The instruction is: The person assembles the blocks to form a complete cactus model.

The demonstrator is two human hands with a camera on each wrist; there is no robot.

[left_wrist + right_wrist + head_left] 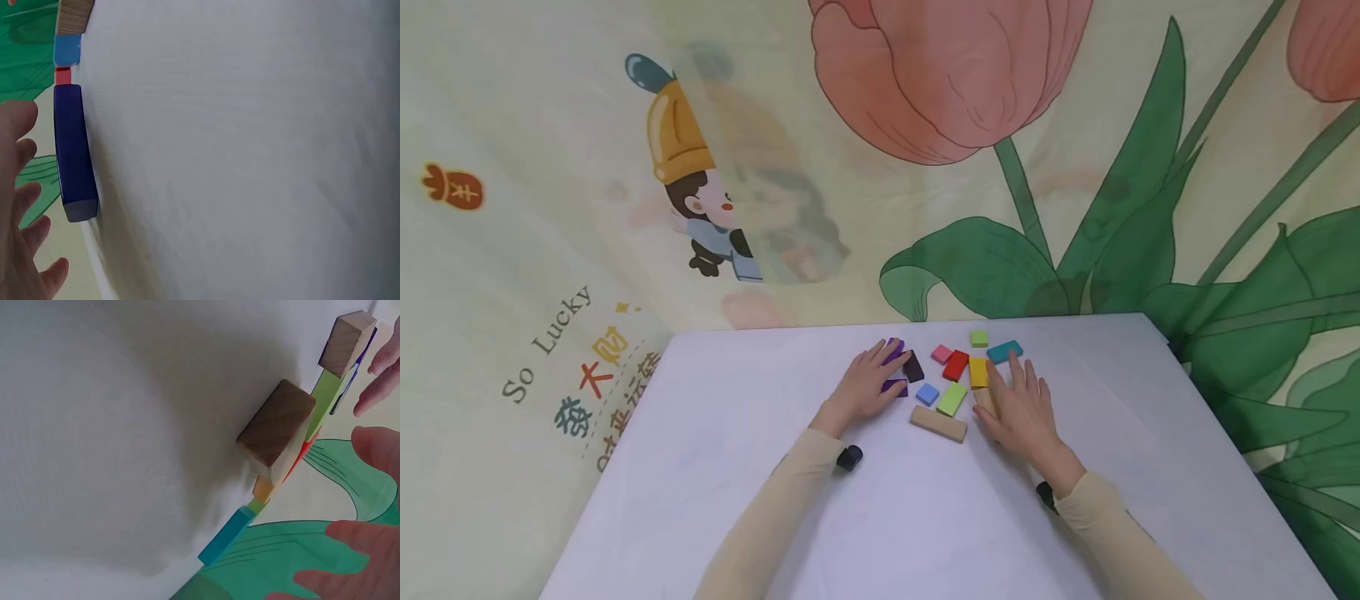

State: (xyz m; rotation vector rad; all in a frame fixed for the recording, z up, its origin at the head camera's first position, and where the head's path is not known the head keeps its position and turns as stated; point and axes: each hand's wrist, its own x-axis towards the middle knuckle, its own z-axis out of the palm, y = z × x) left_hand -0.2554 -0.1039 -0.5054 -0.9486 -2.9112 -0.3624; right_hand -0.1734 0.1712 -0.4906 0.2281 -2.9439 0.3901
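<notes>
- Step seemingly in hand: arranging the loose blocks (956, 365); gripping one would call for curling the fingers round it;
- blocks lie scattered near the tabletop's (752, 408) far edge, right of its middle;
- left hand (867, 383) spread over a purple block (898, 388); right hand (1021, 414) spread beside a wooden block (984, 402); neither pinches anything.

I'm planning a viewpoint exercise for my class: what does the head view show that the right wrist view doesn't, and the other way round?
Only the head view: the cartoon figure, the big pink flower and the wall writing. Only the right wrist view: the shaded brown side of the wooden block nearest the right grip. Both: that block, the teal block, the longer green block, the right grip and the left grip.
</notes>
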